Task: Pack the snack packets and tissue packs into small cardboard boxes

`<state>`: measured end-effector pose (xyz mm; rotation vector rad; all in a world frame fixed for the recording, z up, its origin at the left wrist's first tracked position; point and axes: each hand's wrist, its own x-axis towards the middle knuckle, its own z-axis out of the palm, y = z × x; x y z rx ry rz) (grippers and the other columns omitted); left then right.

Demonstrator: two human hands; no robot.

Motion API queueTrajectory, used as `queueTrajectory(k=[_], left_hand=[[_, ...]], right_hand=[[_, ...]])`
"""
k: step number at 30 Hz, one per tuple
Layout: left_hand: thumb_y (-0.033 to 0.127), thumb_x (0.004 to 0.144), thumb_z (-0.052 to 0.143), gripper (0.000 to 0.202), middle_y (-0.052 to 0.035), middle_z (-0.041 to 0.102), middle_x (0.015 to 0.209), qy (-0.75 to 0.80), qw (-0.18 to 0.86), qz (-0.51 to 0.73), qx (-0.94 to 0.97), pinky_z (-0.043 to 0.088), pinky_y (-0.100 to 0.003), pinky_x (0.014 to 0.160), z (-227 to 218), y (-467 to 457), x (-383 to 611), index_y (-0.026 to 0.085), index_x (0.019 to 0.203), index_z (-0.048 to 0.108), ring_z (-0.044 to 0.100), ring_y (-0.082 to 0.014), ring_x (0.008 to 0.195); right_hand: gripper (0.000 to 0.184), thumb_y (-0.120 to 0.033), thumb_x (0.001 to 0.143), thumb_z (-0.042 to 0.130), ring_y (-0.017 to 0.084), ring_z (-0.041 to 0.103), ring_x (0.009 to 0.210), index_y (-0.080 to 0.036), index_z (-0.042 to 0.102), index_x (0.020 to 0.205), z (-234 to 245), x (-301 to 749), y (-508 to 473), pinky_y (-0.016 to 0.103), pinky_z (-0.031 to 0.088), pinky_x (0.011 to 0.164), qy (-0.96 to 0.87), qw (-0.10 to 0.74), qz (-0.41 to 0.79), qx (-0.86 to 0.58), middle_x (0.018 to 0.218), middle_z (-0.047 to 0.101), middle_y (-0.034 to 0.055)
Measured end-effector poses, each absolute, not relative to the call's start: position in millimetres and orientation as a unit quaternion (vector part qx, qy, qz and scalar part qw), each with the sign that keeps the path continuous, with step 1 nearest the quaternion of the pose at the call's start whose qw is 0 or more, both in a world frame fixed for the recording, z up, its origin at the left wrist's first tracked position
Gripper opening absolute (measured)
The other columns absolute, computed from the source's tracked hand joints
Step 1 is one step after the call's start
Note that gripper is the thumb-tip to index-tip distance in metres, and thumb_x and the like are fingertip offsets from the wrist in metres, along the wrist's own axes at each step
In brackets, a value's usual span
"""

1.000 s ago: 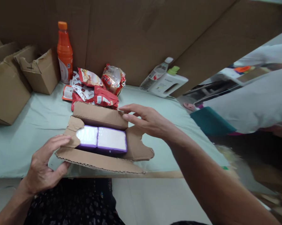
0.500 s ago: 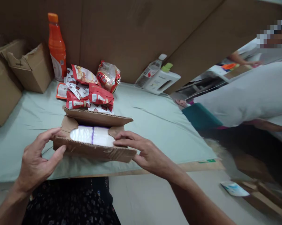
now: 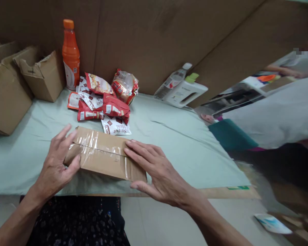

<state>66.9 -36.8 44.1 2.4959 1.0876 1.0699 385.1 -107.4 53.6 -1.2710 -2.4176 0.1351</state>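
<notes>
A low cardboard box (image 3: 104,153) lies at the front of the table with its top flaps closed. Strips of clear tape run over the flaps, and the seam between them shows. The contents are hidden. My left hand (image 3: 55,164) grips the left end, thumb at the front side and fingers toward the back corner. On the right end of the lid, my right hand (image 3: 154,167) lies flat with its fingers stretched out and its thumb near the front edge. Just behind the box is a white sachet (image 3: 116,125).
Red snack packets (image 3: 115,106) and a bag of noodles (image 3: 125,85) are piled behind. An orange bottle (image 3: 71,58), open cartons (image 3: 42,77), a clear bottle (image 3: 173,78) and a white jug (image 3: 184,92) stand along the cardboard wall. Another person (image 3: 279,109) is at the right.
The box's raised flaps have come down, covering the white packs that showed inside. My right hand has moved from the box's inside onto its lid. The view has shifted slightly.
</notes>
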Motion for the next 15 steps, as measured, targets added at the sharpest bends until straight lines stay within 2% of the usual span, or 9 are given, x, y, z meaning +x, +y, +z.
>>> queueTrajectory(k=[3, 5, 7, 11, 15], left_hand=[[0.014, 0.100, 0.049, 0.039, -0.0116, 0.055, 0.150, 0.339, 0.146, 0.332, 0.868, 0.047, -0.051, 0.117, 41, -31, 66, 0.024, 0.136, 0.060, 0.050, -0.0293, 0.142], [0.013, 0.099, 0.049, 0.036, -0.0118, 0.056, 0.148, 0.334, 0.148, 0.337, 0.867, 0.047, -0.051, 0.116, 39, -26, 64, 0.023, 0.130, 0.064, 0.051, -0.0301, 0.140], [0.013, 0.098, 0.050, 0.037, -0.0114, 0.056, 0.148, 0.334, 0.148, 0.343, 0.865, 0.047, -0.051, 0.115, 37, -24, 63, 0.023, 0.130, 0.064, 0.053, -0.0304, 0.137], [0.016, 0.100, 0.049, 0.039, -0.0092, 0.055, 0.149, 0.349, 0.139, 0.355, 0.856, 0.049, -0.050, 0.110, 34, -31, 59, 0.027, 0.135, 0.063, 0.055, -0.0304, 0.132], [0.025, 0.102, 0.052, 0.041, -0.0054, 0.050, 0.156, 0.317, 0.178, 0.334, 0.870, 0.053, -0.048, 0.109, 32, -48, 62, 0.034, 0.142, 0.058, 0.055, -0.0306, 0.136]], right_hand=[[0.096, -0.076, 0.090, 0.056, 0.041, 0.034, 0.153, -0.027, 0.023, 0.167, 52, 385, -112, 0.067, 0.034, 0.117, -0.872, 0.159, 0.044, -0.461, 0.163, 0.042, 0.0179], [0.094, -0.073, 0.088, 0.062, 0.043, 0.024, 0.157, -0.028, 0.030, 0.164, 56, 384, -105, 0.069, 0.029, 0.120, -0.876, 0.131, 0.050, -0.461, 0.167, 0.035, 0.0175], [0.086, -0.064, 0.087, 0.068, 0.042, 0.018, 0.158, -0.029, 0.039, 0.160, 60, 381, -91, 0.067, 0.029, 0.121, -0.881, 0.113, 0.079, -0.452, 0.171, 0.026, 0.0161], [0.079, -0.045, 0.085, 0.073, 0.039, 0.022, 0.157, -0.025, 0.046, 0.156, 62, 378, -77, 0.062, 0.032, 0.121, -0.891, 0.119, 0.126, -0.421, 0.172, 0.022, 0.0162], [0.078, -0.038, 0.084, 0.070, 0.038, 0.025, 0.156, -0.025, 0.045, 0.156, 60, 392, -119, 0.061, 0.037, 0.119, -0.883, 0.141, 0.110, -0.434, 0.171, 0.023, 0.0163]])
